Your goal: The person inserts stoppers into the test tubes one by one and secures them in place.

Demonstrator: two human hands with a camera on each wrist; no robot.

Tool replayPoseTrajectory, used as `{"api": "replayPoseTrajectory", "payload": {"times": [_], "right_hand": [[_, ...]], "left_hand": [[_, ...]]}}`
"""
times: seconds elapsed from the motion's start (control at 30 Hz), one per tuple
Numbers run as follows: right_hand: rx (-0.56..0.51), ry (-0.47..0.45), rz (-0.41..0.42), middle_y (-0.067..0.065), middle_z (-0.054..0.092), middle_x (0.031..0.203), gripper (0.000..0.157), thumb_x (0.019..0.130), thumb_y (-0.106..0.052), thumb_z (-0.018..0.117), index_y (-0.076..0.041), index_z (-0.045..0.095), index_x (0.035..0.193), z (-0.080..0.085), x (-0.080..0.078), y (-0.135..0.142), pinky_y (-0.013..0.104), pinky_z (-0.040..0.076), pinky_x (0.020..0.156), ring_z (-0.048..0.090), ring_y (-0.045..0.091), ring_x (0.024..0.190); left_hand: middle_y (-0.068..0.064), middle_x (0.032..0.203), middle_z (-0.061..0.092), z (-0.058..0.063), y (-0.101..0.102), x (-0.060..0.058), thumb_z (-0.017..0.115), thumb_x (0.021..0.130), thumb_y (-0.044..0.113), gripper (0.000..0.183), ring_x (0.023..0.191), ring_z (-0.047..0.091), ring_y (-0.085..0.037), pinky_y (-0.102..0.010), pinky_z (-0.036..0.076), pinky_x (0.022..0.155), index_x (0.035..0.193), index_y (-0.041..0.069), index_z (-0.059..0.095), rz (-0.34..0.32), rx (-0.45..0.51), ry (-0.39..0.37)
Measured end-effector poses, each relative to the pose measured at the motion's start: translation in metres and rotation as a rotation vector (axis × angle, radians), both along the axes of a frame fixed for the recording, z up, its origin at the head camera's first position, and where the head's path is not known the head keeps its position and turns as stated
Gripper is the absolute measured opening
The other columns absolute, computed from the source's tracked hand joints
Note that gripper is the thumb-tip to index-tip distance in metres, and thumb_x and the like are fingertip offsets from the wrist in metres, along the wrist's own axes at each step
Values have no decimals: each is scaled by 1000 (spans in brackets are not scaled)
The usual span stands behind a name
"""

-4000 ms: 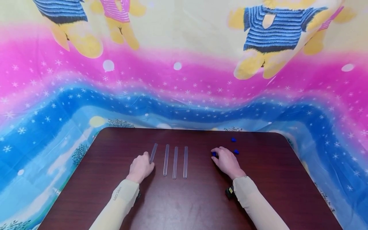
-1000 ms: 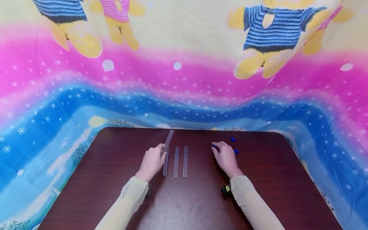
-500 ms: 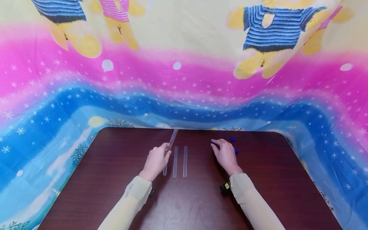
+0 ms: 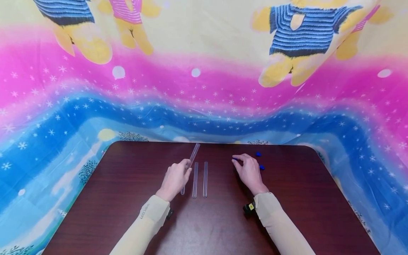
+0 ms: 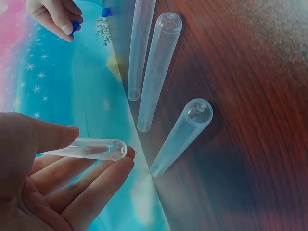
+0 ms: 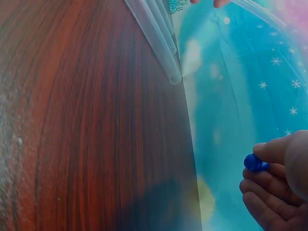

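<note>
Between the thumb and fingers of my left hand is a clear test tube, held tilted above the table with its rounded end toward the left wrist camera. In the head view this hand partly covers another test tube on the table. Two more test tubes, a middle one and a right one, lie side by side just right of it. My right hand pinches a small blue cap between thumb and index finger, raised over the table. The hands are apart.
Two more blue caps, a farther one and a nearer one, lie beside my right hand. The dark wooden table ends just beyond them. A patterned cloth hangs behind and around it.
My left hand has lifted the leftmost test tube and carried it right, over its neighbour. My right hand has raised the cap and moved slightly away from me and left.
</note>
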State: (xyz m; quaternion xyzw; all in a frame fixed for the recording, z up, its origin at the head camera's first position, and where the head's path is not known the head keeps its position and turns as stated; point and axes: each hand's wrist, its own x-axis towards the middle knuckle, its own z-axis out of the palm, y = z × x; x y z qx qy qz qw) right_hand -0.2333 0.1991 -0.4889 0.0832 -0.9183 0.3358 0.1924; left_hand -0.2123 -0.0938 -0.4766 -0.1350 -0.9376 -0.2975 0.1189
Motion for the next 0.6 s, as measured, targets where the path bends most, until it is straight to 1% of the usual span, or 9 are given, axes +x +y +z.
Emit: {"api": "replayPoseTrajectory", "payload": {"times": [0.13,0.23,0.3,0.37,0.5,0.6], "right_hand": [[-10,4,-10,10,73,108,23,94,-16,77,-9,78,115,1,1,-2,36,47,61,65,21,72],[-21,11,-12,9,73,109,23,93,-18,78,-10,79,114,1,1,-3,35,48,62,65,20,73],[-36,16,-13,8,74,108,23,92,-19,79,-11,79,113,1,1,-3,36,51,65,67,20,76],[-57,16,-19,6,75,104,21,91,-19,80,-12,79,111,1,1,-4,37,54,68,69,19,81],[-93,23,-35,4,75,94,16,90,-20,81,-12,78,104,2,1,-5,40,56,69,70,18,78],[-103,31,-47,3,74,89,13,90,-21,81,-12,76,97,3,2,-5,40,57,69,70,18,75]], "left_hand": [[-8,103,76,-1,1,1,71,96,13,19,79,74,-27,-42,55,62,115,10,70,-5,-3,-5],[-8,101,76,-2,3,1,72,96,13,18,78,74,-28,-43,55,63,114,10,70,-10,-10,7],[-8,99,76,-2,3,2,73,95,12,18,78,74,-27,-43,55,63,113,10,70,-13,-16,15],[-8,98,76,-2,3,3,73,95,12,18,77,73,-27,-43,55,64,112,10,70,-14,-22,19],[-9,98,76,-3,4,3,74,95,13,18,78,73,-27,-43,55,64,112,10,69,-17,-29,24],[-9,99,76,-4,4,3,74,95,12,18,80,74,-28,-44,56,65,112,10,69,-19,-29,21]]}}
